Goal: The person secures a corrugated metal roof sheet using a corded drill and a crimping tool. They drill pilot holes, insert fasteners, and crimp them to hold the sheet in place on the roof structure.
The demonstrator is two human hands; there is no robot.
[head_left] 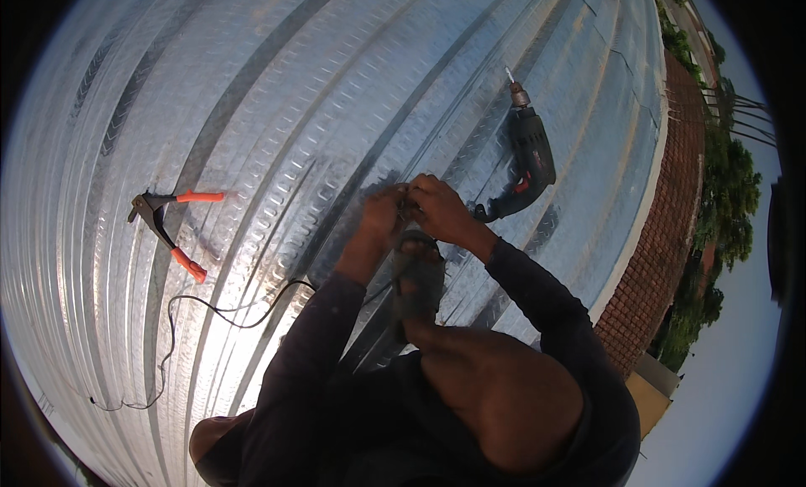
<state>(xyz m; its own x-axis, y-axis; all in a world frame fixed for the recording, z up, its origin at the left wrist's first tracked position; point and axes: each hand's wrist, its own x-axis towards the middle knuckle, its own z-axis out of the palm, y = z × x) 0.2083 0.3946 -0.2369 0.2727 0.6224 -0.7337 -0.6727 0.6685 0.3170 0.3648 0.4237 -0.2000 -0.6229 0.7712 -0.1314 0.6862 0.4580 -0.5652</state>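
Just past my foot, my left hand (382, 213) and my right hand (440, 210) meet, fingers closed and pinching at one spot. Whatever is between the fingertips is small, dark and too hidden to name. To the right of my right hand a dark corded power drill (531, 147) lies on the ribbed metal roof sheet (336, 92), its bit pointing away from me. Off to the left rests a hand riveter (154, 214) with two orange-red handles spread apart; neither hand touches it.
A thin black cable (225, 312) winds across the roof on the left and passes behind my left forearm. My sandalled foot (418, 273) stands close below my hands. The roof edge runs along the right, beside reddish roof tiles (651, 260) and trees (729, 197).
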